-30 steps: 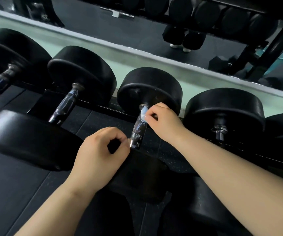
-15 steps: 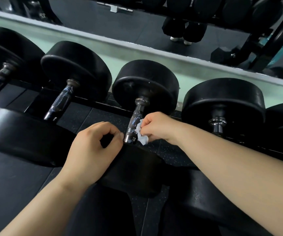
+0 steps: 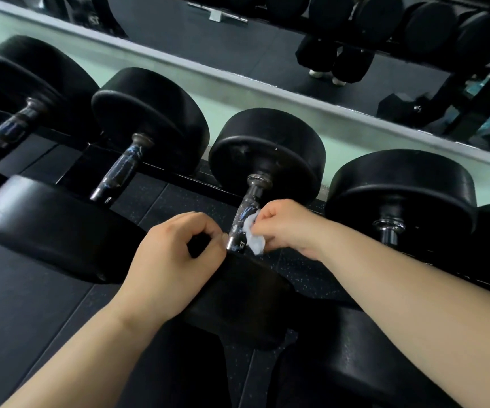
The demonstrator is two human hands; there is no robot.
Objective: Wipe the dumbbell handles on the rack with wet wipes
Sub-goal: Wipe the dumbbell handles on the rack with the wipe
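Nearest, the left hand (image 3: pixel 176 254) sits curled on the dumbbell's near weight (image 3: pixel 237 301), fingertips by the collar; whether it pinches anything I cannot tell. Just beyond, the right hand (image 3: pixel 290 228) pinches a bunched wet wipe (image 3: pixel 254 238) against the lower end of the handle (image 3: pixel 246 214), on its right side. So small a wad may miss the handle's far side and upper stretch, or slip down through the rack (image 3: pixel 184 179).

Dark-trousered legs (image 3: pixel 335 57) in white shoes are being reflected in the mirror (image 3: pixel 179 39); it is being bordered below by a pale green strip (image 3: pixel 340 148), with speckled black flooring (image 3: pixel 161 201) nearer.
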